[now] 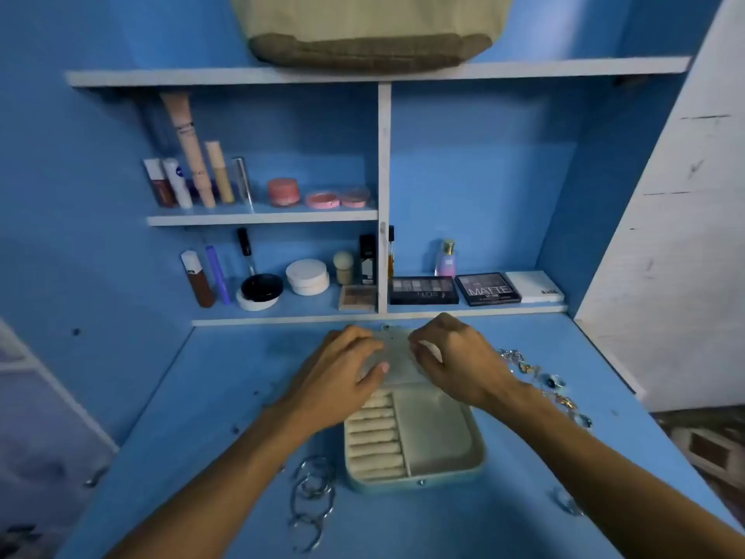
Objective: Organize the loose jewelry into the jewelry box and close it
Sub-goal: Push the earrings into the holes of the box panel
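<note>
Pale-green rigid jewelry box (437, 441) open, likely light | silver wire bangles (312, 498) thin, probably slippery: pinch singly | left hand (338, 377) flat on lid (397, 357) | right hand (455, 357) curled, grip unclear

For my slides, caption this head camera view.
Left hand and right hand at the open jewelry box lid; bangles and chains lie loose on the desk.

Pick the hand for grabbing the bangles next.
Left. The bangles lie left of the box, on the left hand's side; the right hand, at the lid, would have to cross the box.
</note>
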The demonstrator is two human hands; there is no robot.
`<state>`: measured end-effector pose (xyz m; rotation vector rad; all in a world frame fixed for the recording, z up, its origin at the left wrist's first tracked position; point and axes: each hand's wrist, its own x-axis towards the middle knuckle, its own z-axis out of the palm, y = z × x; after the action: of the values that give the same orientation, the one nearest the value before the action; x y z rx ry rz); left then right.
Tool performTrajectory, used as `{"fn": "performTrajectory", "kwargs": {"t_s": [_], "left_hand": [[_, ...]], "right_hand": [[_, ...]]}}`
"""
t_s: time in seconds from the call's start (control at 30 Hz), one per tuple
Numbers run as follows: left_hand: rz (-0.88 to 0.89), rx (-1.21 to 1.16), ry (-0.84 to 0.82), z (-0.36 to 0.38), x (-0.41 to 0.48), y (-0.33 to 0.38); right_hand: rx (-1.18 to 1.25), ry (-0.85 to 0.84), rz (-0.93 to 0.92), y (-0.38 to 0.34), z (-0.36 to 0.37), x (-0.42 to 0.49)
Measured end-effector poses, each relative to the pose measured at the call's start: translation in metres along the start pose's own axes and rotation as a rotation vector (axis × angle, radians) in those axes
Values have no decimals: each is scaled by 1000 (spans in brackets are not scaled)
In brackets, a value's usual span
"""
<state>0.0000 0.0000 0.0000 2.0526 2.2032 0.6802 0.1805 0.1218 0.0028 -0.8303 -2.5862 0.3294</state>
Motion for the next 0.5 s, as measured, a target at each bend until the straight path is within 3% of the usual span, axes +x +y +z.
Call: {"fn": "performTrajectory", "kwargs": {"t_s": [0.1,0.23,0.5], "left_hand": [[-88,-2,-21,9,-6,-1],[-174,-26,-42,19,-17,0],[-160,-83,42,27,-22,3]], "right_hand": [[4,48,107,1,8,-7],[-37,-21,198,-5,17,-19],[-34,7,273,-10,20,-34]]}}
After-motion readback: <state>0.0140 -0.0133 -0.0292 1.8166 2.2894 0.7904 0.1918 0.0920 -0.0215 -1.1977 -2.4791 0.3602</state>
